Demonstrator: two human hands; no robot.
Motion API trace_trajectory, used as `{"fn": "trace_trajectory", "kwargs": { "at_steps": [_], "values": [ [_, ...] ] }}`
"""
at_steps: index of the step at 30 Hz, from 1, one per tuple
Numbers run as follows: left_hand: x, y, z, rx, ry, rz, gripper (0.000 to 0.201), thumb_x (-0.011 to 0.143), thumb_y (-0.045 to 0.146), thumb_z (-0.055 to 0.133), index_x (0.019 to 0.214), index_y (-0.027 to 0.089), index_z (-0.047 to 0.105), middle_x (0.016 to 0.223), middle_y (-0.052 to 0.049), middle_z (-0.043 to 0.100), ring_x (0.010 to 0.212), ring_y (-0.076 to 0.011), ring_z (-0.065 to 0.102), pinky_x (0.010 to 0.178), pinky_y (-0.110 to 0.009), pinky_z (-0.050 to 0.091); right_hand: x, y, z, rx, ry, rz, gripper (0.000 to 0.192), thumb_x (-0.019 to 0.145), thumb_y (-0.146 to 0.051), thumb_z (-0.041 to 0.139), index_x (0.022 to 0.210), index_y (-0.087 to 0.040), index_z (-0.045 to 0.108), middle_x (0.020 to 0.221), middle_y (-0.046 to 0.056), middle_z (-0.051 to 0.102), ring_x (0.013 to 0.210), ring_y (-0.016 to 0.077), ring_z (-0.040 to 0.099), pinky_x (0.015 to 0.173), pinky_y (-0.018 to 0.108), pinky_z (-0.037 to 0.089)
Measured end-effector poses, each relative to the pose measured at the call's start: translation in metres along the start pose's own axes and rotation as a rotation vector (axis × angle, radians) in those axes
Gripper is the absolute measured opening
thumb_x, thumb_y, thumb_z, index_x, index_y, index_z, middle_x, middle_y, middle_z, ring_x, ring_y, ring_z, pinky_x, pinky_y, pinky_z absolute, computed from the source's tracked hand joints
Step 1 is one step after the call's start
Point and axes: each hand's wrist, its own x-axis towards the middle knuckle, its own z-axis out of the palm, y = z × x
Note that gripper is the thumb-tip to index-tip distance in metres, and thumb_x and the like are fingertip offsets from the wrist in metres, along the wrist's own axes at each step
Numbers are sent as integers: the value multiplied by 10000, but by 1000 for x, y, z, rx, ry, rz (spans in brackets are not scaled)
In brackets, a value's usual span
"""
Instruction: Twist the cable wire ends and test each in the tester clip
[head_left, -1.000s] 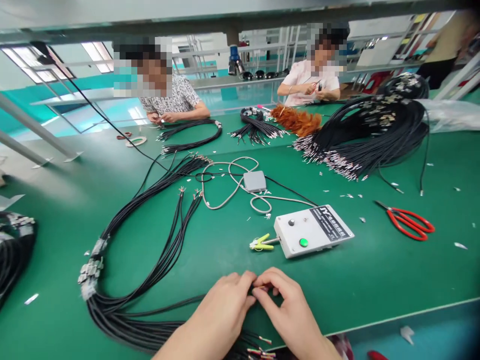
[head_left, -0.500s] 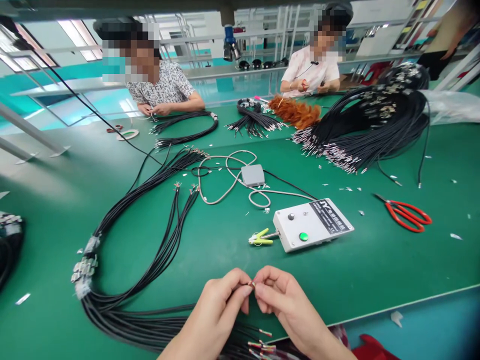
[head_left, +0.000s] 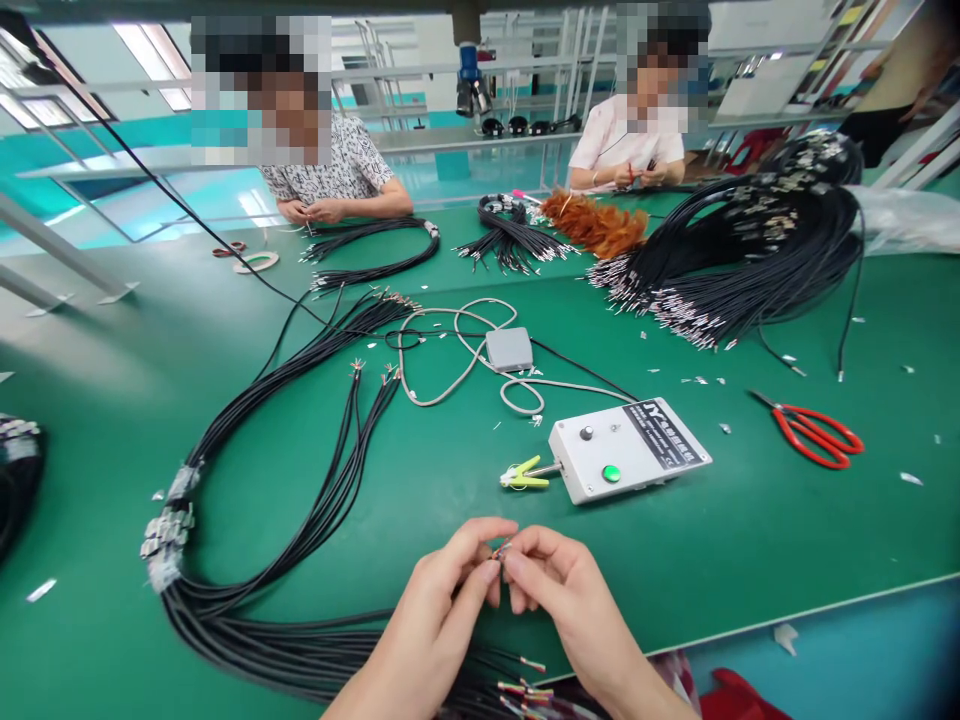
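Observation:
My left hand (head_left: 442, 605) and my right hand (head_left: 559, 590) meet fingertip to fingertip just above the table's near edge, both pinching the stripped end of a thin wire (head_left: 501, 549) between them. Under my wrists lies a thick bundle of black cables (head_left: 300, 560) that loops away to the left, its coloured wire ends (head_left: 525, 690) fanned out at the near edge. Just beyond my hands stands a white tester box (head_left: 630, 448) with a green button, and a yellow-green clip (head_left: 523, 474) sticks out of its left side.
Red-handled scissors (head_left: 814, 432) lie at the right. A small grey box (head_left: 509, 349) with looped grey cord sits mid-table. A big heap of black cables (head_left: 750, 250) fills the far right. Two people work on wires across the green table (head_left: 787, 540).
My hands have lifted slightly off the table and moved a little away from me while still pinching the wire end. The view has shifted slightly.

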Motion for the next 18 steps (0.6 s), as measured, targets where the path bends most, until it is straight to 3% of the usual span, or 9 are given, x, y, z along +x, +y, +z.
{"fn": "trace_trajectory", "kwargs": {
  "at_steps": [3,5,10,12,16,18],
  "values": [
    [3,3,3,-89,26,16,137,913,267,523,971,227,640,919,-33,591,782,-156,592,709,-250,479,1,-1,1,-56,-15,-11,390,772,-539,717,745,-170,594,596,-46,521,529,86,462,567,229,373],
    [7,3,7,-184,42,-6,79,868,274,594,872,206,635,906,-22,547,701,-130,572,650,-238,484,0,-3,0,-90,-22,-13,402,773,-556,706,761,-173,584,619,-43,518,545,92,480,571,230,383],
    [11,-1,11,-342,124,-131,221,827,378,637,775,181,551,828,11,496,481,-66,478,440,-202,376,-2,-6,-3,-274,-53,-43,348,879,-513,590,782,-182,544,668,-29,538,606,112,528,615,242,416],
    [9,-3,11,-269,135,-143,214,874,390,580,814,189,539,793,14,520,500,-85,505,485,-218,403,-3,-8,-5,-397,-44,-93,290,929,-443,535,787,-190,535,687,-28,544,628,114,534,637,244,420],
    [3,-7,12,26,175,-17,165,926,318,513,823,198,564,767,5,552,672,-135,532,654,-245,431,-4,-10,-10,-624,-49,-230,216,969,-315,472,798,-203,542,750,-21,553,662,115,535,641,236,416],
    [5,-9,13,21,216,-26,172,913,318,520,798,196,555,701,24,508,619,-123,470,589,-226,388,-5,-11,-14,-703,-45,-285,200,974,-279,459,810,-210,550,778,-16,564,686,120,550,644,235,418]
  ]
}}
